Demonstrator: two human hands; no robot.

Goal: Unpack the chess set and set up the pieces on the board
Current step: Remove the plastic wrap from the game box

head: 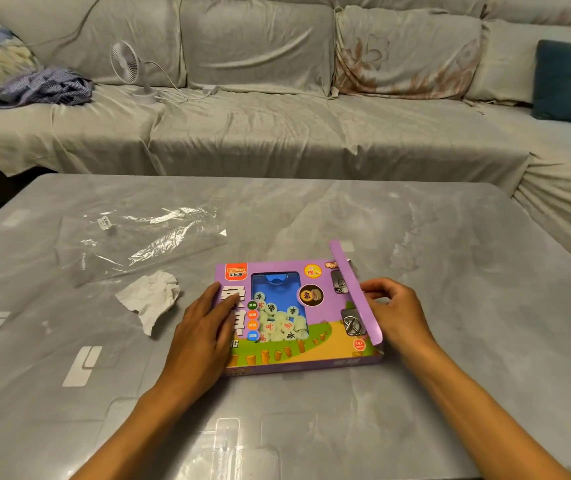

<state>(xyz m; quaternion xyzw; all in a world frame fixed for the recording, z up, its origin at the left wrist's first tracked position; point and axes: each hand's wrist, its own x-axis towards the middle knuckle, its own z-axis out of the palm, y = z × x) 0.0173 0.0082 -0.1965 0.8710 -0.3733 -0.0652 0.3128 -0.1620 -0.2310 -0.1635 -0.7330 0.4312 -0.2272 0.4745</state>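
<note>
The box (298,317) lies flat on the table (450,271), toward the near edge and about midway between its sides. Left hand (204,327) rests flat on the box's left end, fingers straight, pinning it down. Right hand (395,310) is at the right end, fingers curled, pinching the purple flap (353,289), which stands lifted. Pale round pieces (282,320) show through the window, heaped loose inside. Toward the left edge lie a clear bag (138,240) and crumpled paper (151,297).
</note>
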